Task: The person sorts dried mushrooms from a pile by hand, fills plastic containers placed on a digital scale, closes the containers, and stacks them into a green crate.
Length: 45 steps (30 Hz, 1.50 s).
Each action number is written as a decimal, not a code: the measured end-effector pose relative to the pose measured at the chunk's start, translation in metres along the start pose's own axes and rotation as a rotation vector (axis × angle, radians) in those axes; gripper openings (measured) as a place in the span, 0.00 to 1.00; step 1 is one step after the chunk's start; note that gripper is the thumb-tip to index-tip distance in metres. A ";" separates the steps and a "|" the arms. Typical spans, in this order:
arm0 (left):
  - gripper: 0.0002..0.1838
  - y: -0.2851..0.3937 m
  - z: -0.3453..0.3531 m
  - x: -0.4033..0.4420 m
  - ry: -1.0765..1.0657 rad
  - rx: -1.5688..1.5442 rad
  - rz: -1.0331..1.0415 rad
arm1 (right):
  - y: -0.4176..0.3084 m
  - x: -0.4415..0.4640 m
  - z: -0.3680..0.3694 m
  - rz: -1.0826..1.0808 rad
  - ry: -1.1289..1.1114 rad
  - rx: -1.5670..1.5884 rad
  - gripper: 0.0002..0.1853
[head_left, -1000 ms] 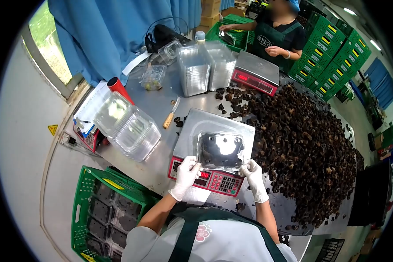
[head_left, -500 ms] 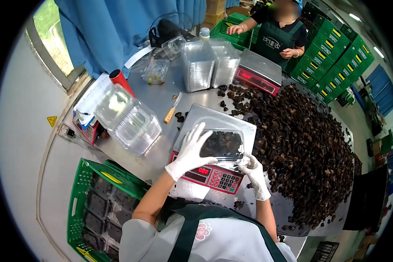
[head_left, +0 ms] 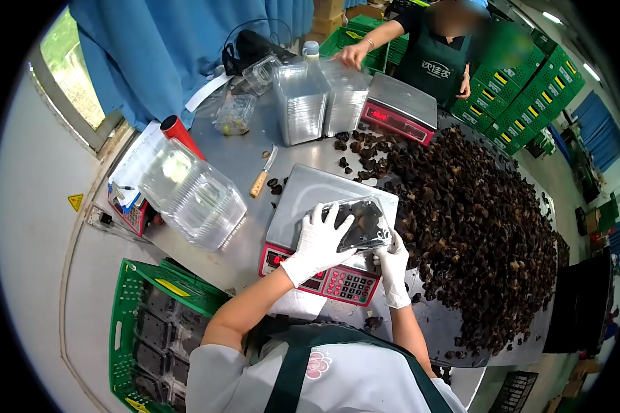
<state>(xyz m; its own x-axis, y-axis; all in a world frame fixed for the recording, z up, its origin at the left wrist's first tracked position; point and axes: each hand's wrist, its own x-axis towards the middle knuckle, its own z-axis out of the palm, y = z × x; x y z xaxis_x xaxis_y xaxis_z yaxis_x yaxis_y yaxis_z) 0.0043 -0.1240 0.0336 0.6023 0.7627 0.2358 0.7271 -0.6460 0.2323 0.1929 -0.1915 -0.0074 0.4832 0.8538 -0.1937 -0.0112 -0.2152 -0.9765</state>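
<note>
A clear plastic clamshell box filled with dark, wood-ear-like mushrooms sits tilted over the steel plate of a red scale. My left hand, in a white glove, grips the box's left side, fingers spread across the lid and thumb along the front edge. At the front right corner, the closed fingers of my gloved right hand hold the rim. Part of the scale's display is hidden by my left wrist. Whether the box touches the plate, I cannot tell.
A big heap of dark mushrooms covers the right side. Left are stacked clear boxes and a knife. Further back stand more stacks and another scale. A green crate holds filled boxes. A co-worker's hand touches a stack.
The box has turned and tilted between my hands, and my left hand has shifted further over its lid. The co-worker's hand has moved down onto the clear box stack.
</note>
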 end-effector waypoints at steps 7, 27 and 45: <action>0.24 -0.035 -0.042 0.030 -0.140 -0.557 -0.196 | 0.004 0.002 -0.005 -0.030 0.011 -0.168 0.32; 0.23 0.007 0.037 -0.023 0.313 -0.218 0.001 | -0.088 0.074 0.072 -0.696 -0.434 -1.129 0.14; 0.23 -0.008 0.036 -0.018 0.315 -0.257 0.061 | -0.076 0.030 -0.040 -0.174 -0.282 -0.411 0.06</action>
<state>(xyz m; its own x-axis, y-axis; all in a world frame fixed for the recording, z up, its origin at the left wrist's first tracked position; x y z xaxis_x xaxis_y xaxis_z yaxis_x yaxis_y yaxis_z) -0.0001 -0.1316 -0.0061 0.4825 0.7015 0.5244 0.5632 -0.7070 0.4277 0.2436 -0.1686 0.0649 0.1926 0.9756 -0.1050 0.4203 -0.1787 -0.8896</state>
